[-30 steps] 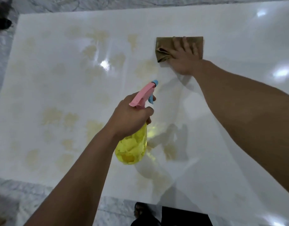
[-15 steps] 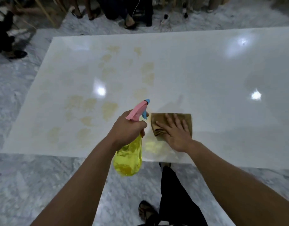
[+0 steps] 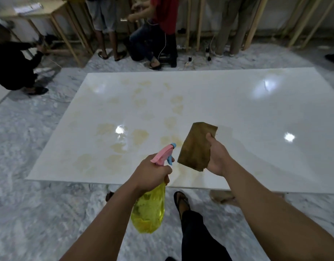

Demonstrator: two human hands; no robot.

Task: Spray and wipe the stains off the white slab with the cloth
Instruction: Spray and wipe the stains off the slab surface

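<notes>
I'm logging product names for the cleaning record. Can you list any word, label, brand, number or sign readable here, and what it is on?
None can be read.
Spray bottle, held by the left hand: no label shows.
Cloth, held by the right hand: plain, no tag.
White slab: only stains and glare.
Papers on the far table: too blurred to read.

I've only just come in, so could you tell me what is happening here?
A person stands at the near edge of a white slab lying on the floor. The left hand grips a yellow spray bottle, nozzle toward the slab. The right hand holds a brown cloth lifted off the surface. Yellowish stains cover the slab's left half.
</notes>
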